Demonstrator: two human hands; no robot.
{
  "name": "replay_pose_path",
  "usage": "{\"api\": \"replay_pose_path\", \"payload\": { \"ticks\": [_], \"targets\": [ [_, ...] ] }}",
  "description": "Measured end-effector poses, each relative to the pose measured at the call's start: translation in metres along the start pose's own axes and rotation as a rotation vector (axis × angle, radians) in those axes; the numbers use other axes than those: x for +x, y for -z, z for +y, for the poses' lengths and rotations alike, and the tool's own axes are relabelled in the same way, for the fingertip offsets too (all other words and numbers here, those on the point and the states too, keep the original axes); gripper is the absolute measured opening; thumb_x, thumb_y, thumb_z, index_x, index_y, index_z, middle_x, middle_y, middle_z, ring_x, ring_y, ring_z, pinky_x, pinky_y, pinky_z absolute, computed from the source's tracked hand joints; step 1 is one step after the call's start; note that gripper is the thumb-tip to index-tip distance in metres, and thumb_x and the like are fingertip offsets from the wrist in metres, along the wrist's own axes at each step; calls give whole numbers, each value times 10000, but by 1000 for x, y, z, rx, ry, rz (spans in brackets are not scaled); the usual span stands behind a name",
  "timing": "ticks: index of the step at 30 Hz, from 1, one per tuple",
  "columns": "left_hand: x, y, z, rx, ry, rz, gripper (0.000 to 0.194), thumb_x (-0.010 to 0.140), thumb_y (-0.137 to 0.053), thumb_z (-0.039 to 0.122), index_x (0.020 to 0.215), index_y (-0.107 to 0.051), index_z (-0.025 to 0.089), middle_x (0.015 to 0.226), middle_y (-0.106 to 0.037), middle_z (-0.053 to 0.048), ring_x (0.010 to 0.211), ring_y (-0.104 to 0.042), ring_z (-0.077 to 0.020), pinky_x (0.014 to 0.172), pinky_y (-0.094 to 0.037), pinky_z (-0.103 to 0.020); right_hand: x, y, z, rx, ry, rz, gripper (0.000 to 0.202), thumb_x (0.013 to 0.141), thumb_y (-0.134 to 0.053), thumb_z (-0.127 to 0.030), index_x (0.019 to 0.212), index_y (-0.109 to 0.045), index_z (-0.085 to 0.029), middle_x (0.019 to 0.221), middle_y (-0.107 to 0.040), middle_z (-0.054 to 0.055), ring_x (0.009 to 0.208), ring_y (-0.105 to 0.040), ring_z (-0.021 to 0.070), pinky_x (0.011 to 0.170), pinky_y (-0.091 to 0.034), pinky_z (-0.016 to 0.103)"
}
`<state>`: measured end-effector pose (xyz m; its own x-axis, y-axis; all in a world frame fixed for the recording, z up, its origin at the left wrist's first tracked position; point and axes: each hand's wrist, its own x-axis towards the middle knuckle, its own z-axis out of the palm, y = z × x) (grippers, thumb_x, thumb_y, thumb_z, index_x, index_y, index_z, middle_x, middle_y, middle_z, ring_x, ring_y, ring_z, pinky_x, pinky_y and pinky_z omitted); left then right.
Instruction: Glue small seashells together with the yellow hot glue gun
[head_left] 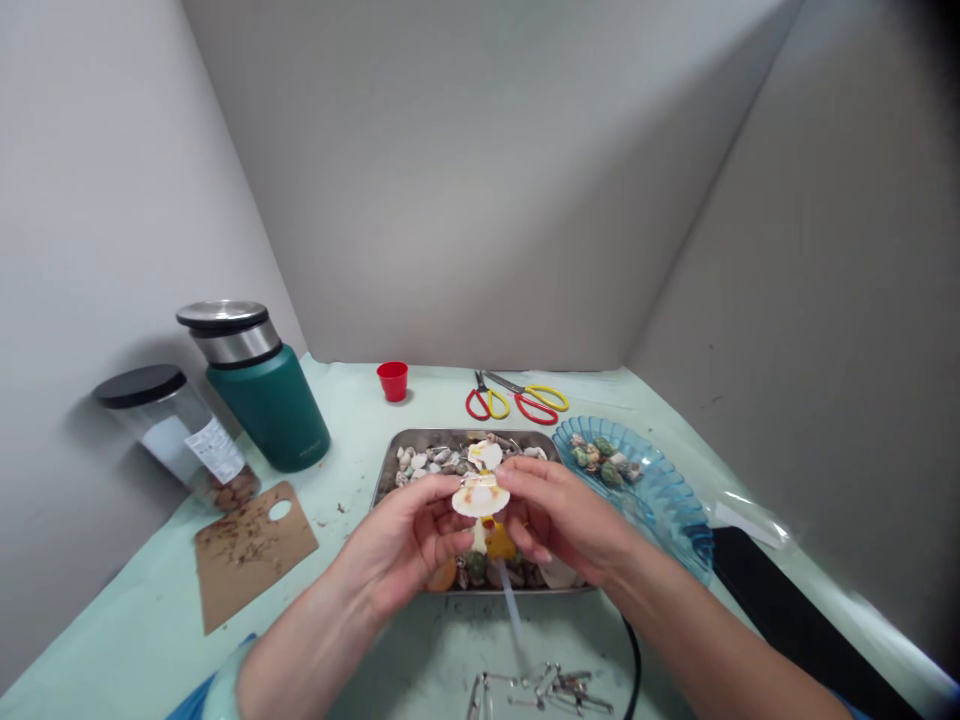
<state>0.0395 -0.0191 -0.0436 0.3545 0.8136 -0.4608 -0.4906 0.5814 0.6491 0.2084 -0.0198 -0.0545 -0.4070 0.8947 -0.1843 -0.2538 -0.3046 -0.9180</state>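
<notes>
My left hand (pixel 409 530) and my right hand (pixel 562 510) meet over a metal tray (pixel 386 485). Between their fingertips is a pale, fan-shaped scallop shell (pixel 481 497) with orange-yellow marks, pinched at its left and right edges. Just behind it shows another white shell (pixel 487 457); whether it touches the held one I cannot tell. Below my fingers lies a yellow tool (pixel 498 540), partly hidden, which looks like a glue gun. A translucent stick (pixel 511 605) points from it towards me. Shells and pebbles (pixel 442 460) fill the tray.
A blue dish (pixel 667 490) with small shells stands right. Two pairs of scissors (pixel 536 400) and a red cup (pixel 393 381) are behind the tray. Left are a green flask (pixel 270 405), a lidded jar (pixel 180 440) and cardboard (pixel 255 550). Small metal clips (pixel 555 688) lie in front.
</notes>
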Motion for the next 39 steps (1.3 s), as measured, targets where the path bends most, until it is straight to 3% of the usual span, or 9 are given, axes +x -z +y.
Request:
{"api": "replay_pose_path", "payload": {
  "ticks": [9,15,22,30,35,39],
  "targets": [
    [1,0,0,22,-9,-14,79,747,-631,110,803,-669,68,733,-691,-70,570,-619,-108,460,-549,-180,0,1,1,6,1,-30,298,818,-577,-438,737,-544,-154,534,-526,-49,302,-424,22,251,-300,106],
    [-1,2,-2,150,-188,-56,176,752,-667,227,866,-659,93,854,-686,-95,691,-615,-130,508,-538,-189,-3,-1,0,-107,43,-31,332,820,-556,-487,792,-555,-156,687,-571,-15,369,-459,22,277,-334,113],
    [-4,1,-6,260,-269,-54,252,736,-680,289,911,-611,121,925,-649,-98,742,-602,-155,502,-519,-220,-5,-4,1,-303,29,117,231,806,-594,-381,711,-517,-184,384,-463,-84,296,-353,33,296,-305,130],
    [-9,-5,-8,462,-346,-25,275,733,-671,306,955,-603,159,971,-617,-68,703,-582,-133,570,-513,-246,-8,-10,4,-378,38,147,229,827,-562,-363,702,-485,-187,399,-484,-83,294,-373,37,302,-302,129],
    [-9,-6,-11,610,-486,59,203,737,-664,322,873,-629,177,824,-639,-25,705,-569,-133,583,-475,-217,-8,-14,9,-406,112,134,270,829,-557,-414,705,-457,-196,458,-460,-89,323,-405,43,305,-306,132],
    [-11,-8,-11,723,-605,117,148,749,-649,305,813,-642,171,823,-654,-23,770,-580,-144,672,-465,-221,-9,-16,9,-451,143,140,271,833,-560,-406,698,-447,-199,470,-432,-93,337,-411,46,323,-314,140]
  ]
}}
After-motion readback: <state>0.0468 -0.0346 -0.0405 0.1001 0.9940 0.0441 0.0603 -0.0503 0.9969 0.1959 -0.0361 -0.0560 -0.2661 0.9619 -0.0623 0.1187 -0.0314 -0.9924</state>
